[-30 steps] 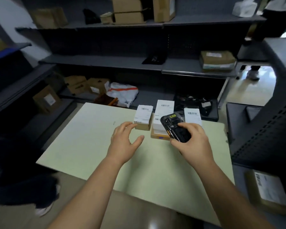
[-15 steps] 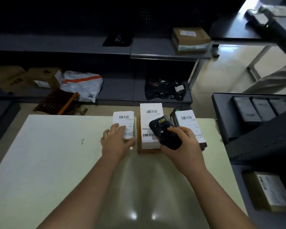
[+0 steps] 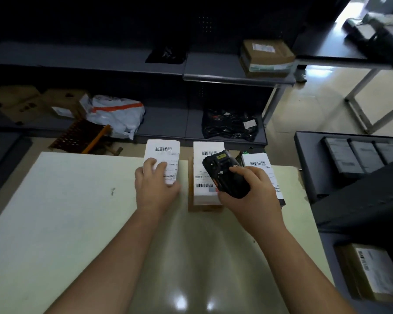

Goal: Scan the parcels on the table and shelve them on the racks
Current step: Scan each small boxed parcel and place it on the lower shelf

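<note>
Three parcels with white barcode labels stand in a row at the far edge of the pale green table. My left hand grips the left parcel, fingers on its label and thumb at its near right corner. My right hand holds a black handheld scanner above the middle parcel, a brown box. The right parcel is dark and partly hidden behind my right hand.
Dark grey racks run behind the table, holding a cardboard box, a black bag, a white and orange bag and brown boxes. Another labelled box lies on the rack at right.
My left hand went from hovering near the left parcel to gripping it. My head tilted down and nearer. The scanner stays over the middle parcel.
</note>
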`<state>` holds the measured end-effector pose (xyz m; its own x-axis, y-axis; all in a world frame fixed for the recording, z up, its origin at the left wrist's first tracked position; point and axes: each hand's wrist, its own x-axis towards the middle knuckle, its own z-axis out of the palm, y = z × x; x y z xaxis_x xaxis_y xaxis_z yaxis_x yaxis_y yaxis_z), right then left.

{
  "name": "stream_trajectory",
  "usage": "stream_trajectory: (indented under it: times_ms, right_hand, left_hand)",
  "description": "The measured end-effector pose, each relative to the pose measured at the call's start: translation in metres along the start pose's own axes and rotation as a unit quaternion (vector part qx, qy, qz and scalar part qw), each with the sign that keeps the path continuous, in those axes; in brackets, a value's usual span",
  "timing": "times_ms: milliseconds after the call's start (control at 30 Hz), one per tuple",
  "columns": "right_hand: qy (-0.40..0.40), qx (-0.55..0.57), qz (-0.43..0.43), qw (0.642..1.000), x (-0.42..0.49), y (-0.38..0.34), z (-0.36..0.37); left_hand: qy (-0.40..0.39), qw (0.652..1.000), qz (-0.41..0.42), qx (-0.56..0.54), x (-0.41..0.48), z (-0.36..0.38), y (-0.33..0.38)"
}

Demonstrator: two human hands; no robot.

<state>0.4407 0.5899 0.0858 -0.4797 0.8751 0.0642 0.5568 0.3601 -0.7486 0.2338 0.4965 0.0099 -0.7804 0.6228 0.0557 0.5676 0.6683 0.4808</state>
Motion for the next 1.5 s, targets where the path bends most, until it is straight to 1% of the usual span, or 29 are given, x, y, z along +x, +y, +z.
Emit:
stream_trajectory:
  times_ms: [167, 300, 500, 700, 900, 1167, 1300, 1500]
  right_hand:
    - [0.012, 0.04, -0.073, 0.996, -0.011, -0.056, -0.045]
    - [0.028, 0.053, -0.119, 0.991, -0.023, -0.104, -0.081]
    - [0.064, 0.061, -0.156, 0.984, -0.047, -0.157, -0.124]
    - [0.082, 0.043, -0.147, 0.985, -0.068, -0.187, -0.14]
    - [0.083, 0.029, -0.137, 0.987, -0.086, -0.206, -0.141]
    - [0.04, 0.013, -0.13, 0.991, -0.099, -0.213, -0.138]
    - [0.026, -0.004, -0.148, 0.989, -0.097, -0.213, -0.148]
    - [0.011, 0.011, -0.162, 0.987, -0.089, -0.208, -0.174]
  left_hand:
    - [0.109, 0.992, 0.062, -0.008, -0.023, -0.094, 0.034]
    - [0.207, 0.971, 0.121, -0.014, -0.046, -0.161, 0.063]
    - [0.278, 0.942, 0.189, -0.02, -0.057, -0.228, 0.085]
    - [0.296, 0.928, 0.225, -0.022, -0.055, -0.262, 0.083]
    - [0.295, 0.926, 0.236, -0.018, -0.052, -0.262, 0.069]
    - [0.298, 0.925, 0.233, -0.016, -0.047, -0.26, 0.059]
    - [0.312, 0.923, 0.227, -0.012, -0.042, -0.265, 0.069]
    - [0.328, 0.913, 0.243, 0.015, -0.032, -0.275, 0.095]
